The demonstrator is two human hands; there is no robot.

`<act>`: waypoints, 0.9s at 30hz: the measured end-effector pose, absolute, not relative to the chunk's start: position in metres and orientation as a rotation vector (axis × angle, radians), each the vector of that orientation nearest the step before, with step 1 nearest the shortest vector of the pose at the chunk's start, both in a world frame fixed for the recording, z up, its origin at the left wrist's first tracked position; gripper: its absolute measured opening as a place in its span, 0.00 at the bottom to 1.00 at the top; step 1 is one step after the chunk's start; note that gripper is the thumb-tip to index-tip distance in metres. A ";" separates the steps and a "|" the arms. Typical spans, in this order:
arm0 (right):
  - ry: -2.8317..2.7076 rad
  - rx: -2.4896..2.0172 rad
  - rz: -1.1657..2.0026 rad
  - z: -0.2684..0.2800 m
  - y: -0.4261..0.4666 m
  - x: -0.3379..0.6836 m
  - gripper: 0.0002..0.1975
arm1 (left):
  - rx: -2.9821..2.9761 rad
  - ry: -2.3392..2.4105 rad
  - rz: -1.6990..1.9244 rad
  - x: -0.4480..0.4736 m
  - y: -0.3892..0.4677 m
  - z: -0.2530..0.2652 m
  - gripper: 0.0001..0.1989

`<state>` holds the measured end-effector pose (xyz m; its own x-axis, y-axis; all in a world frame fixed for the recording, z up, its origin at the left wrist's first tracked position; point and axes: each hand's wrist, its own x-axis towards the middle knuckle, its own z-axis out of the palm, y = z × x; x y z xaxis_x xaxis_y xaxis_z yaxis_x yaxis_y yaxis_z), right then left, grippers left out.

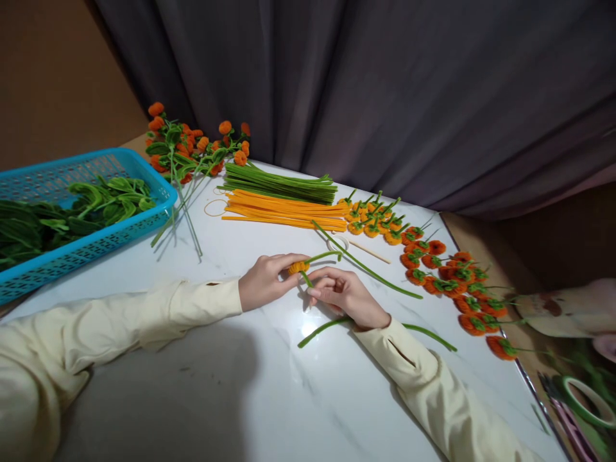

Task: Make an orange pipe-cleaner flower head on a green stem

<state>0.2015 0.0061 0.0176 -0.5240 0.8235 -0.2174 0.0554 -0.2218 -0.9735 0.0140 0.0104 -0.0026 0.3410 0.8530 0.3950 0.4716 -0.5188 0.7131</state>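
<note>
Near the middle of the white table, my left hand (266,280) pinches a small yellow-orange pipe-cleaner pumpkin (298,267) between thumb and fingers. A green pipe cleaner (321,257) sticks out of it on two sides, one end curving right and the other pointing down. My right hand (344,295) has its thumb and fingertips closed on the lower green end. One loose green pipe cleaner (375,269) lies just beyond my right hand. Another green pipe cleaner (430,337) passes beneath my right wrist, its middle hidden.
Green pipe cleaners (279,183) and orange pipe cleaners (283,209) lie bundled at the back. Several finished pumpkins (451,273) line the right side. A blue basket (96,244) of leaves stands left, beside pumpkin stems (192,147). Green tape (588,399) and a wooden stick (369,251) are on the right.
</note>
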 end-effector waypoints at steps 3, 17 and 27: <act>-1.491 -1.056 1.802 0.016 0.007 0.203 0.16 | 2.130 1.146 1.049 0.014 0.010 -0.002 0.14; -1.404 -1.021 1.849 0.013 0.010 0.208 0.13 | 2.125 1.159 1.075 0.014 0.011 -0.001 0.13; -1.436 -1.032 1.878 0.015 0.011 0.209 0.16 | 2.143 1.143 1.091 0.014 0.010 -0.002 0.13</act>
<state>0.2092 0.0115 0.0146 -0.5510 0.7990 -0.2410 0.0231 -0.2741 -0.9614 0.0144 0.0105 -0.0021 0.3348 0.8412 0.4247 0.4634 -0.5394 0.7031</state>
